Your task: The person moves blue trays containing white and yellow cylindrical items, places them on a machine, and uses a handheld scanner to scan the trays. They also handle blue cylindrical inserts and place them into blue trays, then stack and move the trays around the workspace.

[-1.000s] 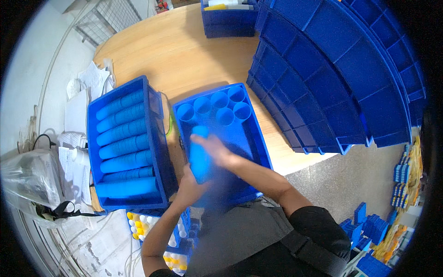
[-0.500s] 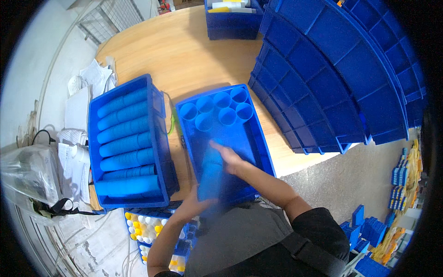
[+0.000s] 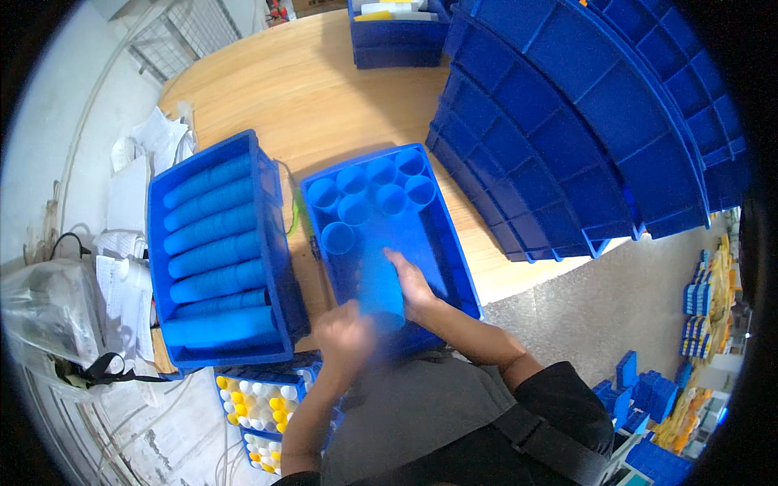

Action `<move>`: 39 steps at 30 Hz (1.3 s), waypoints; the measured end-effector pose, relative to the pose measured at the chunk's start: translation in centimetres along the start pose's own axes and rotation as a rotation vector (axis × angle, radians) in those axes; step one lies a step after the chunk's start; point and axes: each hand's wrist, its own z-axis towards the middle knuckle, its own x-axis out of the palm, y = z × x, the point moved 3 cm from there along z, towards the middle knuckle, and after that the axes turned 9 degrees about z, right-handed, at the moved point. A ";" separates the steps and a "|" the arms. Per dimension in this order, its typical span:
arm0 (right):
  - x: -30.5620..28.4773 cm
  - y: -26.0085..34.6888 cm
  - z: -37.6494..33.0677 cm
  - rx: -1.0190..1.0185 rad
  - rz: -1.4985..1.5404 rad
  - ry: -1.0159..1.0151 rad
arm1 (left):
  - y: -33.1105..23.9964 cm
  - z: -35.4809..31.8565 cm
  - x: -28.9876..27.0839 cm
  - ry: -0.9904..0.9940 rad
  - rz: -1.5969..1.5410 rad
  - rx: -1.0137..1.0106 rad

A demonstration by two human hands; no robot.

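Observation:
A stack of nested blue plastic cups (image 3: pixel 381 287) is tilted over the shallow blue tray (image 3: pixel 463 285), with my right hand (image 3: pixel 415 285) closed around its right side. The thumb of that hand lies along the upper part of the stack. My left hand (image 3: pixel 344 334) is beside the stack's lower end, blurred by motion, so its fingers cannot be read. Several single blue cups (image 3: pixel 353 211) stand mouth up in the tray's far part, in rows. One more cup (image 3: pixel 338 237) stands nearer me by the left wall.
Left of the tray, a deeper blue bin (image 3: pixel 279 324) holds several cup stacks lying flat. Tall blue crates (image 3: pixel 519 146) rise at the right. Another blue bin (image 3: pixel 397 44) stands at the back. Papers (image 3: pixel 126 194) line the left edge; trays of yellow and white caps (image 3: pixel 258 401) sit below.
Another cup now stands near the tray's left wall. My left hand has come off the stack's lower end, and the stack has swung more upright in my right hand.

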 end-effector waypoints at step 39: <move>0.6 8.5 -3.2 -0.010 -0.298 0.232 | 1.5 -1.6 -1.9 -0.078 0.164 0.096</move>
